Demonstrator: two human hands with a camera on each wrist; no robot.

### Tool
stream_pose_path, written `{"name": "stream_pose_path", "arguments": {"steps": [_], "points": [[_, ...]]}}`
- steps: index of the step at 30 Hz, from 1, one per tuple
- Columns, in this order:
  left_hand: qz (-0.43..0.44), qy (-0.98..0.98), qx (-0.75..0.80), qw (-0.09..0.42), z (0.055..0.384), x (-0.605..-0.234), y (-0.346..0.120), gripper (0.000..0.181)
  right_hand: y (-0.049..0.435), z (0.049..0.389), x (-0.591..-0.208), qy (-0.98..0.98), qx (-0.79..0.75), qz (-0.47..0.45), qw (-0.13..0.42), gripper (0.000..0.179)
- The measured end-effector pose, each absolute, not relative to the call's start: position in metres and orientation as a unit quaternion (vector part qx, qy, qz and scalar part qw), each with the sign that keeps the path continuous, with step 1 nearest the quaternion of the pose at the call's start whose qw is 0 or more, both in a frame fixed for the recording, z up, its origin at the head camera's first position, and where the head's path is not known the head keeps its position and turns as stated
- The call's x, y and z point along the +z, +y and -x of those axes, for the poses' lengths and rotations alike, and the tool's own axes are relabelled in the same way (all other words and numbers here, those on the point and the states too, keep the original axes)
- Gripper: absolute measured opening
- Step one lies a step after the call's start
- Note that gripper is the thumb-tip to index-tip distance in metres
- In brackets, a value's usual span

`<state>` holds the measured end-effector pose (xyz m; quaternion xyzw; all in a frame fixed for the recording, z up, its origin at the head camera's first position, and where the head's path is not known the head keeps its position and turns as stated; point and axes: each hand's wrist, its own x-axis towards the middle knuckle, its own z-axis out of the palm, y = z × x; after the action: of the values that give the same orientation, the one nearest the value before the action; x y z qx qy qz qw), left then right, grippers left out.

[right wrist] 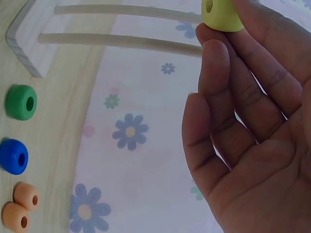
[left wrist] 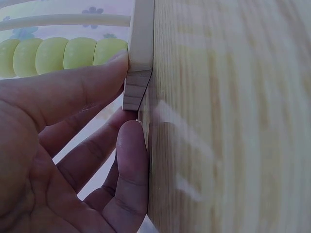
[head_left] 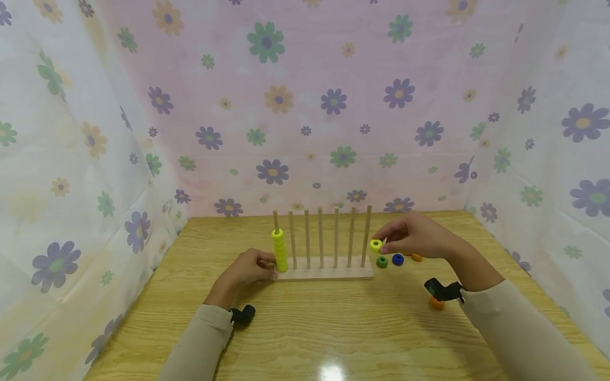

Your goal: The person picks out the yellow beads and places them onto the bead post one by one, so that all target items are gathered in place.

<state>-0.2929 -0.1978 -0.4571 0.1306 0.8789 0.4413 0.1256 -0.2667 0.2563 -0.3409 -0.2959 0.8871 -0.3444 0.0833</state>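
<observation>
A wooden peg stand [head_left: 324,272] with several upright pegs stands on the table. Yellow beads [head_left: 279,251] are stacked on its leftmost peg, whose tip shows above them. My left hand [head_left: 250,266] grips the left end of the base; in the left wrist view, the thumb [left wrist: 102,77] lies along its top edge beside the stack. Between thumb and fingertips, my right hand [head_left: 419,235] pinches another yellow bead [right wrist: 221,15] just right of the rightmost peg, its hole showing. A green bead [head_left: 382,262] and a blue bead [head_left: 397,259] lie below that hand.
Orange beads [right wrist: 26,195] lie together to the right of the blue one. Another orange bead [head_left: 436,303] sits nearer the front, partly behind the right wrist's camera [head_left: 443,290]. Flowered cloth [head_left: 314,121] hangs behind and on both sides of the wooden table [head_left: 295,328].
</observation>
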Motion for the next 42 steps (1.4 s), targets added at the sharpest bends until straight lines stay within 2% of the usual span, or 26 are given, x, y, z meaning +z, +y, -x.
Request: {"name": "stream_pose_path", "arguments": {"steps": [22, 42], "points": [[-0.129, 0.88, 0.438, 0.13, 0.294, -0.458, -0.198, 0.043, 0.224, 0.274, -0.323, 0.868, -0.352, 0.347, 0.055, 0.026], [-0.132, 0.872, 0.452, 0.137, 0.293, -0.458, -0.199, 0.042, 0.192, 0.275, -0.305, 0.867, -0.375, 0.327, 0.021, 0.023]]}}
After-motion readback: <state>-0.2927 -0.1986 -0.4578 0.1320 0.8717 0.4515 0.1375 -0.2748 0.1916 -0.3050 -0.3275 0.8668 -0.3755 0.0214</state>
